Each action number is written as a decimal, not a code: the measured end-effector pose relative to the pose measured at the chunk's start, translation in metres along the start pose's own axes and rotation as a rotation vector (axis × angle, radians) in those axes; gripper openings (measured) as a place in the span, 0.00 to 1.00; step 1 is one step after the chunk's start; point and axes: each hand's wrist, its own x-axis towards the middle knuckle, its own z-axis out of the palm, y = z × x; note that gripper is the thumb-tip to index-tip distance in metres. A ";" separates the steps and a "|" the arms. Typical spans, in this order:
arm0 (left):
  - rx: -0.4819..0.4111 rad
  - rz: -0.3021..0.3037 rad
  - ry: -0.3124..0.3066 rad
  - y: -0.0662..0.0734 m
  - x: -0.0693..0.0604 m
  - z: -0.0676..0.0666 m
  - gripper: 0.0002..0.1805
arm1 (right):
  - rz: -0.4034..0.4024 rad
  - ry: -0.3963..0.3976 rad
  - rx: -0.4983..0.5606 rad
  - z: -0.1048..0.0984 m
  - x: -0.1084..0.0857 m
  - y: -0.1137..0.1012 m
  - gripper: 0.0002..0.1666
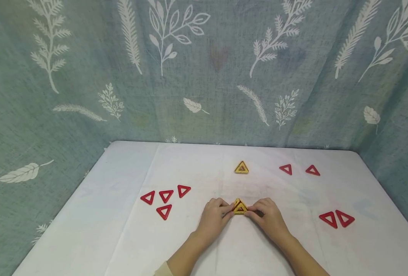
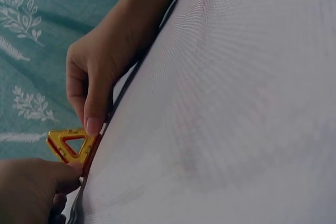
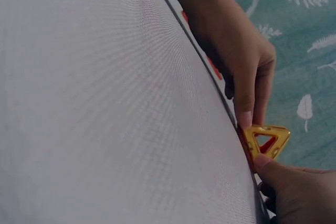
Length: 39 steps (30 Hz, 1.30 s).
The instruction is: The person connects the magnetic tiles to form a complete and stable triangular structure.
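Note:
At the front middle of the table, a small pyramid-like piece of yellow and red triangular magnetic tiles stands between the two hands. My left hand pinches its left corner between thumb and fingers. The right hand pinches the opposite corner in the same way. Both wrist views show the thumbs pressed on the lower corners of a yellow triangular frame, with red edges visible behind it. The far sides of the piece are hidden from the head view.
Another yellow triangular piece sits farther back. Several red triangles lie to the left. Two red triangles are at the back right, and a side-by-side red pair lies at the right. A patterned curtain hangs behind the white table.

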 end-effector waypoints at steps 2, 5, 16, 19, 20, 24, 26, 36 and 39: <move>0.017 -0.014 0.027 0.001 0.000 0.001 0.14 | 0.005 0.004 -0.009 0.000 0.001 -0.001 0.13; 0.052 -0.032 0.065 0.000 0.001 0.003 0.13 | 0.013 0.010 -0.023 0.001 0.002 -0.001 0.13; 0.054 -0.060 0.074 -0.013 0.017 0.014 0.13 | 0.084 0.029 -0.052 0.005 0.010 0.001 0.12; 0.033 -0.072 0.074 -0.016 0.022 0.017 0.14 | 0.106 0.029 -0.046 0.006 0.014 0.003 0.12; 0.022 -0.077 0.069 -0.016 0.023 0.018 0.14 | 0.122 0.022 -0.046 0.007 0.016 0.004 0.11; -0.024 -0.113 0.037 -0.017 0.031 0.019 0.15 | 0.210 -0.025 -0.034 0.008 0.021 0.007 0.09; -0.044 -0.130 0.019 -0.018 0.035 0.019 0.15 | 0.247 -0.046 -0.026 0.008 0.024 0.009 0.09; -0.052 -0.162 -0.001 -0.023 0.057 0.025 0.15 | 0.368 -0.112 -0.030 0.008 0.041 0.022 0.08; -0.043 -0.185 -0.014 -0.024 0.063 0.026 0.16 | 0.406 -0.135 -0.030 0.010 0.046 0.026 0.09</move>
